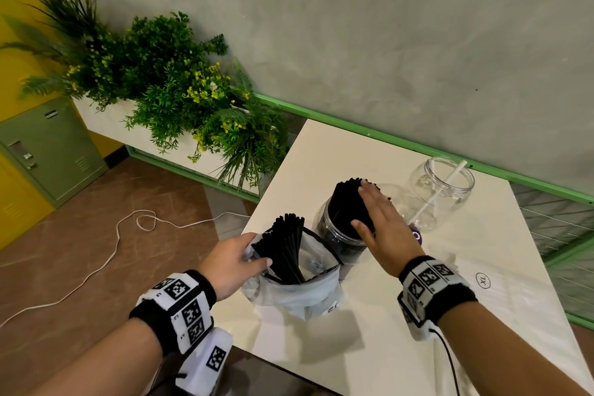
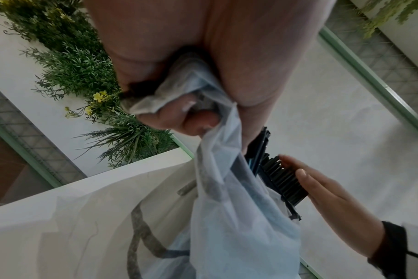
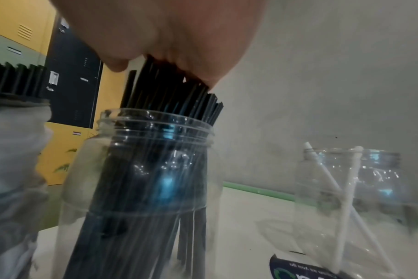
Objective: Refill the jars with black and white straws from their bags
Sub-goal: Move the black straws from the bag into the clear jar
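A clear jar stands mid-table, packed with black straws that stick out of its mouth. My right hand lies flat on their tops, fingers straight. Nearer me a translucent plastic bag holds more black straws. My left hand grips the bag's rim with curled fingers. A second clear jar at the back right holds two white straws.
The white table ends close to my left hand. Green plants in a white planter stand beyond the table's left edge. A white cable runs over the brown floor. A grey wall with a green rail backs the table.
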